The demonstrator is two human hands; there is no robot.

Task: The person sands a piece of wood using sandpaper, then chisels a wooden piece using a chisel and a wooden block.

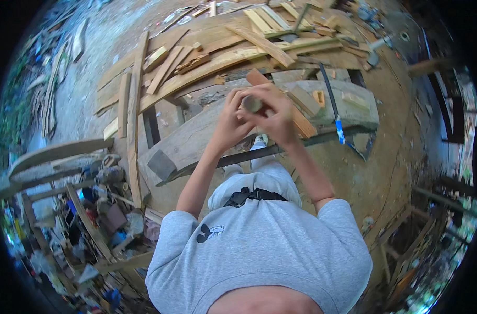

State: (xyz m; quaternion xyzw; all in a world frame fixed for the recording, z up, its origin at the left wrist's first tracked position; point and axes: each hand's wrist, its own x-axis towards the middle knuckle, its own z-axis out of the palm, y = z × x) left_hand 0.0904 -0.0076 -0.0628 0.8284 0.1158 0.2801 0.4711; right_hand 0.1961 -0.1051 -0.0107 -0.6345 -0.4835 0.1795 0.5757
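Note:
Both my hands are raised above the bench, fingers closed around a round grey-brown object [252,103] seen end-on, whose kind I cannot make out. My left hand [231,124] wraps its left side, and my right hand [279,116] curls over its top and right. A reddish-brown board [303,124] lies slantwise beneath my hands, partly hidden by them. Right of it rest a pale wood block [304,100], a small yellowish wood piece [318,98] and a long dark bar-shaped tool [329,89] with a blue end.
The weathered wooden bench [196,137] spans in front of me. Beyond it lie several planks and offcuts [217,68]. A long upright plank [135,120] stands at the left, above a cluttered heap [113,220]. A hammer-like tool [375,51] is at the far right.

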